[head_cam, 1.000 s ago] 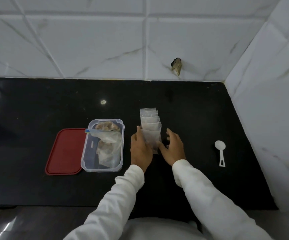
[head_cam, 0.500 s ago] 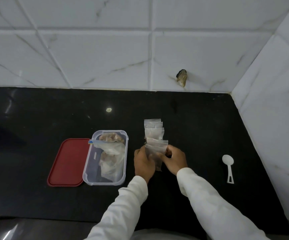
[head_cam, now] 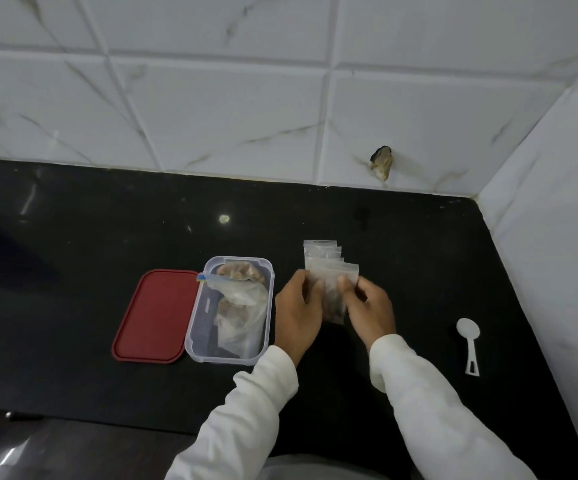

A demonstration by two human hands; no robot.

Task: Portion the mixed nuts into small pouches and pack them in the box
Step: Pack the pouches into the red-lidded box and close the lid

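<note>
A small clear pouch (head_cam: 333,292) with dark nuts in its lower part is held upright between my left hand (head_cam: 296,310) and my right hand (head_cam: 370,306); both pinch it near its top edge. Behind it, a row of overlapping small clear pouches (head_cam: 320,252) lies on the black counter. To the left stands an open clear plastic box (head_cam: 197,336) holding a large zip bag of mixed nuts (head_cam: 242,299). The box's red lid (head_cam: 156,315) lies flat beside it on the left.
A white plastic scoop (head_cam: 468,341) lies on the black counter (head_cam: 73,237) at the right, near the white tiled side wall. White marble-pattern tiles run along the back, with a chipped hole (head_cam: 381,162) in them. The counter's front edge runs near my sleeves.
Both hands closed on the nearest pouch and lifted it off the row, pinching its top. The camera view shifted down and left.
</note>
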